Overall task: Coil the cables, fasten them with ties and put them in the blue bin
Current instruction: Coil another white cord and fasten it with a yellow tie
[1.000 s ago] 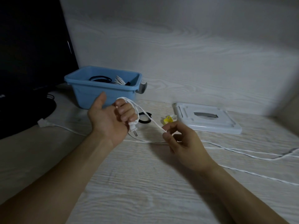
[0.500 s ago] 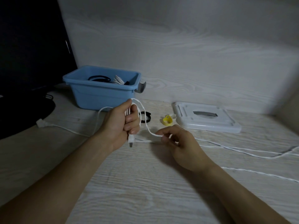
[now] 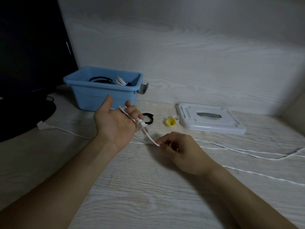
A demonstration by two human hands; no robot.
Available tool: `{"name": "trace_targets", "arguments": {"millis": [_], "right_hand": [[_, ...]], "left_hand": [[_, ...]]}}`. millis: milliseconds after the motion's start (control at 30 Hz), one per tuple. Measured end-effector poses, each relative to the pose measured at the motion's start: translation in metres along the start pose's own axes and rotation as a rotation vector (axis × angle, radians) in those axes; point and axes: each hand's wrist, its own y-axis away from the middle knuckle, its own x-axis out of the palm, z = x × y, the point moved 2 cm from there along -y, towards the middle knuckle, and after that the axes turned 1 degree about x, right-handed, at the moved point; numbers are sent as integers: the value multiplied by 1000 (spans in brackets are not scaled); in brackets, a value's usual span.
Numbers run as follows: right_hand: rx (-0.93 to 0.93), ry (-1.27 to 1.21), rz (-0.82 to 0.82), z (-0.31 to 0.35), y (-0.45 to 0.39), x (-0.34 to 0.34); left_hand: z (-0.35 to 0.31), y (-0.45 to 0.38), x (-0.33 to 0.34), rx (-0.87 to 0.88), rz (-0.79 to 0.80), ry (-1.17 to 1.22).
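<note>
While my left hand (image 3: 115,124) grips the white cable (image 3: 149,138) looped over its fingers, plug end dangling, my right hand (image 3: 178,147) pinches the cable just beside it, near the blue bin (image 3: 102,95).

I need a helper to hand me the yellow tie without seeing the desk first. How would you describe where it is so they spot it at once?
Find the blue bin at the back left of the desk and the flat white lid to its right. Between them lie two small loops. The yellow tie is the one nearest the lid; the black tie lies closer to the bin.
</note>
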Motion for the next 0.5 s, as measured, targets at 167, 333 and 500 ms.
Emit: {"name": "trace_targets", "arguments": {"millis": [167, 333, 500], "right_hand": [[-139, 13, 186, 10, 5, 5], [-150, -80, 225, 14, 7, 1], [-165, -142, 214, 18, 8, 3]], "left_hand": [[6, -6, 1, 84, -46, -262], [18, -7, -4, 251, 24, -673], [31, -1, -11, 402, 266, -1133]]}}
